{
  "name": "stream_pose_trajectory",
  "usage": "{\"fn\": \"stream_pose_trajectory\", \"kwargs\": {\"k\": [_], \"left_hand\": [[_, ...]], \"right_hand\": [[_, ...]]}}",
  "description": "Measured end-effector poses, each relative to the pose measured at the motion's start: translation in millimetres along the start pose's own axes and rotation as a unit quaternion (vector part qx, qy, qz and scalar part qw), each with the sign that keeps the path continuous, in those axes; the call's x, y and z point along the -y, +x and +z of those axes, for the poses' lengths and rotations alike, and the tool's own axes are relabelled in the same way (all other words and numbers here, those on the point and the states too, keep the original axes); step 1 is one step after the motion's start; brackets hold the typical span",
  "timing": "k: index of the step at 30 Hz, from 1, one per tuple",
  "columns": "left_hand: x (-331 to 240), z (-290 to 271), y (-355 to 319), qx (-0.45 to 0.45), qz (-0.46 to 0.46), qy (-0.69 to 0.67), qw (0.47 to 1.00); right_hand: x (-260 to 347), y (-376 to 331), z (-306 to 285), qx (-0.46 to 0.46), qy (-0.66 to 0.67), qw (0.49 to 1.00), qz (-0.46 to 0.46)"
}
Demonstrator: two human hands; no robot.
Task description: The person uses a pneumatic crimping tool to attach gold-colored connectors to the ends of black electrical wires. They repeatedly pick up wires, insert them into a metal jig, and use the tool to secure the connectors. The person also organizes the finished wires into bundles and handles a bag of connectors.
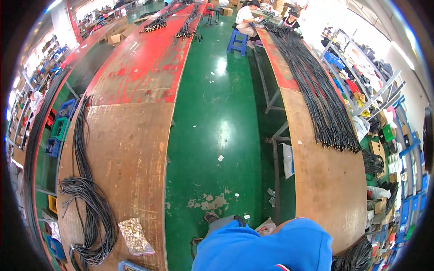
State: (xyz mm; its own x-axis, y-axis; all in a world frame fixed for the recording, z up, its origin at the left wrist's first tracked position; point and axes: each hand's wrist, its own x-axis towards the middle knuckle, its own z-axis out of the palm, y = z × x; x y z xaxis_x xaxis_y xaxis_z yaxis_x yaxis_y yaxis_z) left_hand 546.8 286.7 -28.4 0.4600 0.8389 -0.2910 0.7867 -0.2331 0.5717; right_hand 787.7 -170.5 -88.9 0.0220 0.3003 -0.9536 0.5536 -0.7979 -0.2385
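Note:
Neither of my hands shows. My blue shirt (271, 244) fills the lower middle, and where my arms end cannot be made out. Just left of it, on the brown tabletop (131, 149), lies a clear bag of small brass-coloured metal parts (135, 236). A looped, tied bundle of black cables (92, 212) rests farther left on that table. To my right, a wide row of black cables (318, 90) runs along the right-hand table (330, 185), its tips ending partway down. Another dark cable bundle (355, 256) lies at the near right.
A green floor aisle (217, 113) separates the two long tables. At its far end a person sits by a blue stool (237, 43), with another person behind the right table. Shelving (361, 77) stands along the right. A blue tray (131, 266) sits at the near left.

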Motion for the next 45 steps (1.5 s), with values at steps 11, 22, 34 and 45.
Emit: {"fn": "stream_pose_trajectory", "kwargs": {"k": [11,22,34,45], "left_hand": [[9.3,1.4,-15.8,0.032,-0.004,-0.005,0.999],[114.4,-52.5,-33.3,0.044,0.010,-0.041,0.998],[279.8,-109.4,-72.5,0.067,-0.071,-0.011,0.995],[364.0,-74.9,-331.5,0.413,-0.224,0.188,0.863]], "right_hand": [[24.5,-0.7,30.0,0.006,0.031,0.999,0.010],[114.9,4.8,78.7,-0.024,0.016,0.999,0.038],[211.6,-21.3,138.7,-0.037,-0.001,0.999,-0.008],[106.3,-60.3,-31.5,-0.478,0.201,0.855,0.005]]}}
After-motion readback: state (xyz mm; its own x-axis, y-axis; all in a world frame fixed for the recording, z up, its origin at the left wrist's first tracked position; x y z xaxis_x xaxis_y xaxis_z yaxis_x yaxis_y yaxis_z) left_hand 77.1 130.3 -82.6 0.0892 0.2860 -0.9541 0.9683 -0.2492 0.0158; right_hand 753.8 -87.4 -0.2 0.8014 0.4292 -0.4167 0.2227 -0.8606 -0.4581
